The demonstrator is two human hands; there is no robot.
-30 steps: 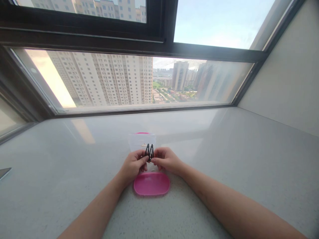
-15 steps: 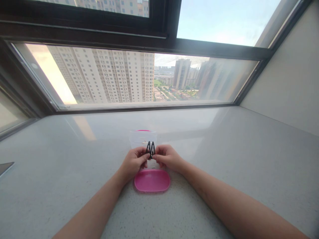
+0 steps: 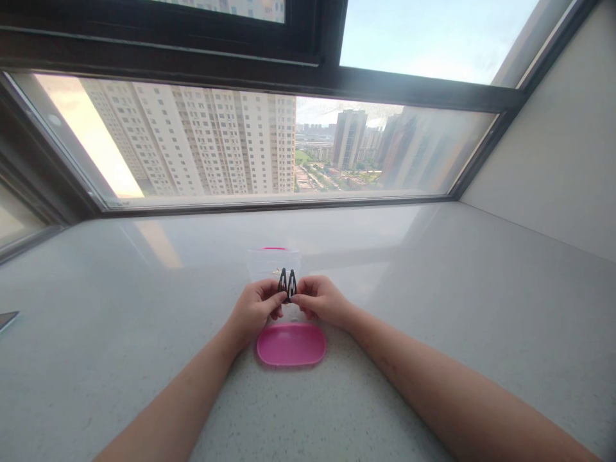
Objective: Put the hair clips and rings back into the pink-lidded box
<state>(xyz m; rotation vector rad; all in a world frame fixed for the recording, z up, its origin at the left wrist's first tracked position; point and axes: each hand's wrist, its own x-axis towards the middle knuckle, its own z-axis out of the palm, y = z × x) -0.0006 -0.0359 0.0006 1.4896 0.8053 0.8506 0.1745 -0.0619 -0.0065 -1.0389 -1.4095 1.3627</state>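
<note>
My left hand [image 3: 253, 312] and my right hand [image 3: 321, 301] meet in front of me, each pinching the lower end of a small black snap hair clip. The two hair clips [image 3: 287, 283] stand upright side by side, tips pointing up. Right behind them sits a clear plastic container [image 3: 272, 262] with a pink base, and something small lies inside it. A pink oval lid [image 3: 291, 344] lies flat on the grey stone sill just below my hands.
The grey speckled sill [image 3: 433, 308] runs to a wide window [image 3: 269, 147] with a dark frame. A pale wall [image 3: 553, 154] bounds the right side. A flat dark object [image 3: 7, 319] pokes in at the far left edge.
Both hands stay pinched on the clips; the clips have drawn closer together and more upright. The view has shifted slightly.
</note>
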